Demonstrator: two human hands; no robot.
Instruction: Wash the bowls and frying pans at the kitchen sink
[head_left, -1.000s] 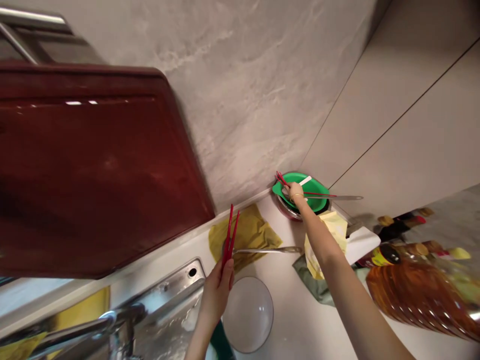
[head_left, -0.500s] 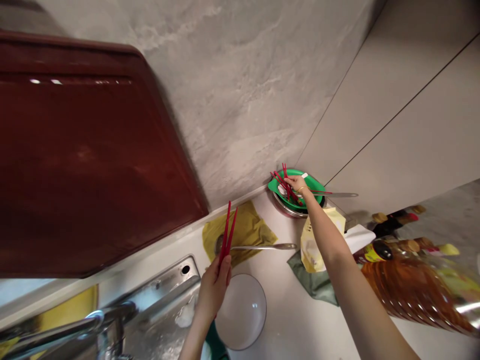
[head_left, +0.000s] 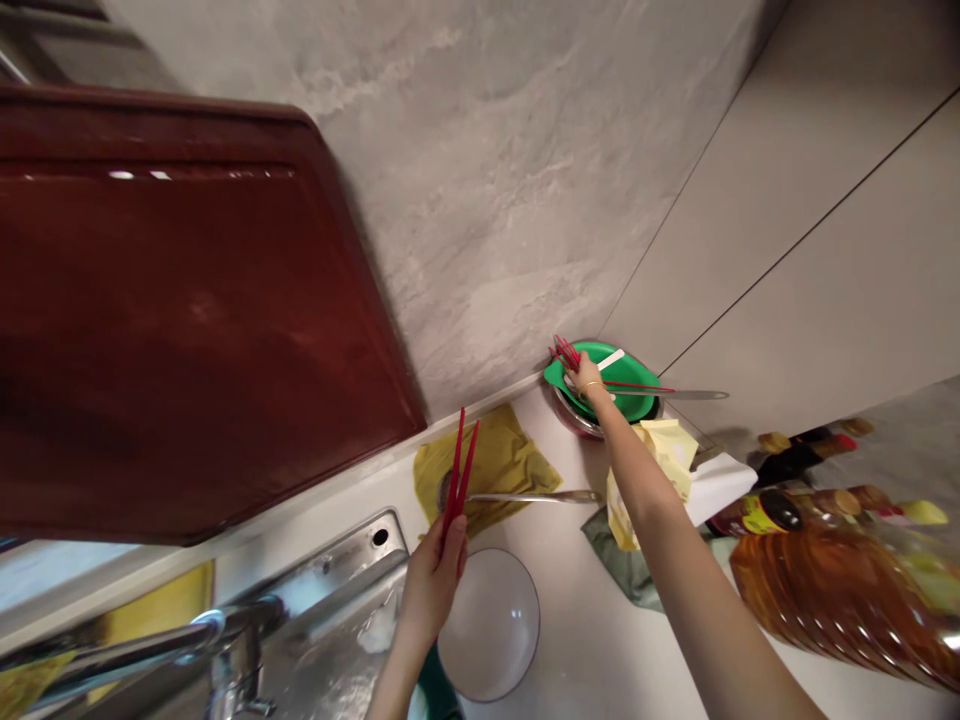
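My left hand is closed around a pair of red chopsticks, which point up over the counter. At the back corner, my right hand reaches into a green basin and is closed on several red chopsticks. Their ends fan out past my fingers at the basin's left rim. A white spoon lies beside that hand in the basin, its lower part hidden. A long metal-handled utensil and another red chopstick extend over the right rim.
A white bowl stands right of my left wrist, near the sink and faucet. A ladle lies on a yellow cloth. A yellow package, bottles and a large oil jug line the right. A red-brown board stands left.
My right hand has shifted slightly left and down within the basin, gathering the loose chopsticks into its grip. The white spoon shows more. My left hand keeps its pair, and the view has turned slightly.
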